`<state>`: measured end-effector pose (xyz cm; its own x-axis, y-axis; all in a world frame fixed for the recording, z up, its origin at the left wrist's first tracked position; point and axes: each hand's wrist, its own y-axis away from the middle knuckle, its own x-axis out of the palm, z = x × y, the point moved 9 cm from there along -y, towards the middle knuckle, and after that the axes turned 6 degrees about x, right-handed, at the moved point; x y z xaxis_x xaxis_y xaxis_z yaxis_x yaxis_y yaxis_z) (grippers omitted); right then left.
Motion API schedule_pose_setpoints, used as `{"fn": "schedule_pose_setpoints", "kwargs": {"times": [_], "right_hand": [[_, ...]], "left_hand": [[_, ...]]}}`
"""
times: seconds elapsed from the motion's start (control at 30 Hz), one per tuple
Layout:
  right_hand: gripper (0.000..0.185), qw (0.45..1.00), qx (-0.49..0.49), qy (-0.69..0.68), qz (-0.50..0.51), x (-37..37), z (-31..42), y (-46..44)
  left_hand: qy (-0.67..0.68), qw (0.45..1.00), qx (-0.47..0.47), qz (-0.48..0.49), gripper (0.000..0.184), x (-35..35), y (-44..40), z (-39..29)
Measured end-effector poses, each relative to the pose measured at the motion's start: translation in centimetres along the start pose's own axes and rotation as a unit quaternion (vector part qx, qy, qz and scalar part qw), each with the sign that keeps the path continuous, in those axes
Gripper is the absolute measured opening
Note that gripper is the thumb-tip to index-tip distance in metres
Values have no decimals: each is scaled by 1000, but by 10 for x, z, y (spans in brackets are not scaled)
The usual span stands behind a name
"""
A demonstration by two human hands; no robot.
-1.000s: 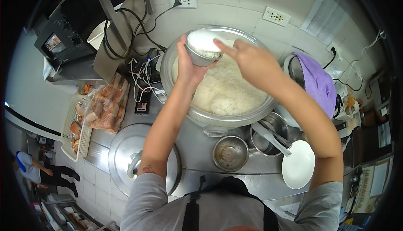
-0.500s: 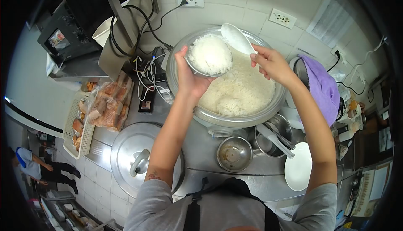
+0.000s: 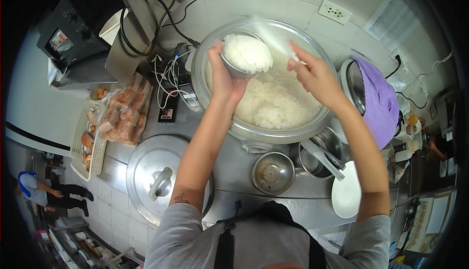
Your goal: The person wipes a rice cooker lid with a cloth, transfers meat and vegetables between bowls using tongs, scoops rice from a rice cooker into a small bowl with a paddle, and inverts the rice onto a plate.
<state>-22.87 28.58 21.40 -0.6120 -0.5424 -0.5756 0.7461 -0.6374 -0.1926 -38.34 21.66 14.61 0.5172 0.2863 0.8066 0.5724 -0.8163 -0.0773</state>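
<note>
My left hand is wrapped round a small metal bowl heaped with white rice. The bowl tilts to the right, above a large round rice cooker. Cooked rice fills much of the cooker, with a mound near its front. In my right hand, closed on its handle, is a white rice paddle, smeared by motion. The paddle's blade is to the right of the bowl, over the cooker's far side.
A large metal lid lies front left, near a basket and a bag of bread. In front of the cooker are a metal bowl, a pot and a white dish. A person stands far left.
The bowl in my left hand has tipped to the right. My right hand has shifted slightly right and down, and the paddle has swung into a blur.
</note>
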Motion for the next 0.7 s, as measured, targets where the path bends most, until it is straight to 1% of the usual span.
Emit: {"fn": "schedule_pose_setpoints", "kwargs": {"times": [0.03, 0.07, 0.13, 0.17, 0.23, 0.27, 0.3, 0.33, 0.37, 0.4, 0.43, 0.5, 0.57, 0.63, 0.7], "right_hand": [[53, 985, 106, -133, -2, 2, -18, 1], [54, 968, 155, -195, 19, 13, -23, 4], [57, 910, 257, -319, 64, 47, -30, 23], [60, 907, 240, -339, 68, 58, -16, 27], [59, 952, 209, -221, 44, 70, 11, 31], [58, 968, 192, -160, 31, 74, 22, 32], [58, 985, 151, -78, 23, 77, 27, 29], [60, 997, 81, 15, -16, 77, 30, 27], [62, 993, 8, 109, -53, 81, 33, 26], [64, 973, -65, 202, -88, 85, 40, 27], [64, 973, -73, 209, -69, 87, 42, 26], [66, 971, -89, 219, -28, 85, 48, 27], [64, 982, -12, 182, 46, 74, 41, 19], [54, 990, 37, 126, 61, 52, 34, 21], [52, 989, -28, 139, -34, 11, 34, 30]], "left_hand": [[8, 1000, 28, 10, 66, 1, -5, -4], [18, 998, 60, 3, 64, -1, -9, -8], [29, 992, 120, -12, 59, -6, -13, -14], [18, 987, 159, -25, 57, -9, -11, -18], [-1, 972, 230, -49, 55, -11, -4, -22], [-17, 966, 249, -63, 54, -7, 4, -24], [-34, 960, 267, -74, 54, -2, 13, -28], [-50, 953, 286, -86, 54, 0, 22, -33], [-63, 955, 280, -81, 53, 1, 27, -32], [-77, 955, 275, -78, 52, 0, 30, -32], [-90, 956, 270, -76, 51, -2, 33, -32], [-59, 965, 244, -80, 54, -8, 35, -26], [-11, 974, 215, -71, 56, -18, 24, -14], [53, 980, 184, -52, 59, -40, -3, 0], [64, 992, 98, -49, 62, -23, 5, -8]]}}
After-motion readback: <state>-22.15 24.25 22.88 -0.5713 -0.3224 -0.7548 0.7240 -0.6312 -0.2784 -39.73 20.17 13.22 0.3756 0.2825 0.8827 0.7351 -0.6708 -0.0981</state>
